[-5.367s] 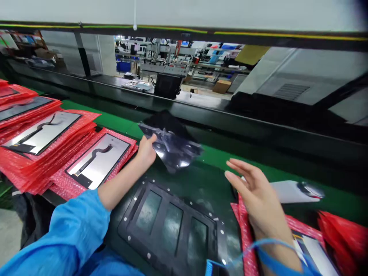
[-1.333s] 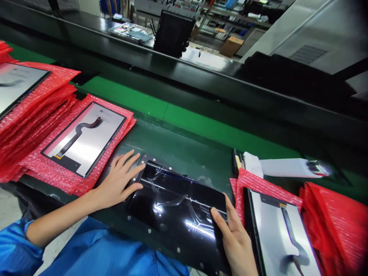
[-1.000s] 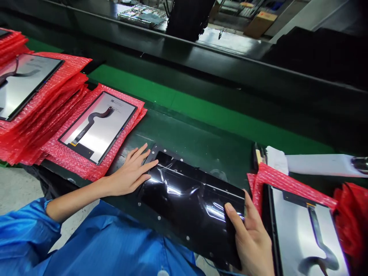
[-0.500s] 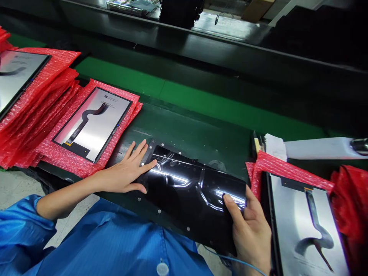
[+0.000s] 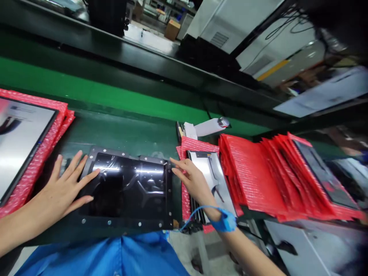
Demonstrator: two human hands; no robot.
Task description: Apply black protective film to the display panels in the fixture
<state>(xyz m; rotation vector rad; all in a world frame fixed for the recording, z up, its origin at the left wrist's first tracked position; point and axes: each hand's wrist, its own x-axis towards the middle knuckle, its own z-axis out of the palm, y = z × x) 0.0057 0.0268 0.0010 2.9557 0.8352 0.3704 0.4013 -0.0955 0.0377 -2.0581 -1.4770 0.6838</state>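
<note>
A glossy black panel (image 5: 126, 191) lies inside a dark frame (image 5: 107, 151) dotted with silvery round spots, on the dark green bench (image 5: 120, 128). My left hand (image 5: 64, 186) rests with spread fingers on the left edge of the frame and panel. At the upper right corner of the frame is my right hand (image 5: 194, 178), thumb and index finger stretched out and a little apart, with nothing seen held between them. A blue wrist strap (image 5: 225, 221) with a cord circles the right wrist.
Silvery display panels (image 5: 24, 142) on red bubble wrap lie at left. Just right of the frame stands another display (image 5: 201, 161) on red wrap, with a stack of red bubble bags (image 5: 258, 172) beyond. Behind are a white bottle (image 5: 208, 127) and a raised dark ledge (image 5: 138, 57).
My right hand has let go of the black panel's right side and moved to the frame's upper corner. The panel now lies flat. The view has swung right, showing more red bags.
</note>
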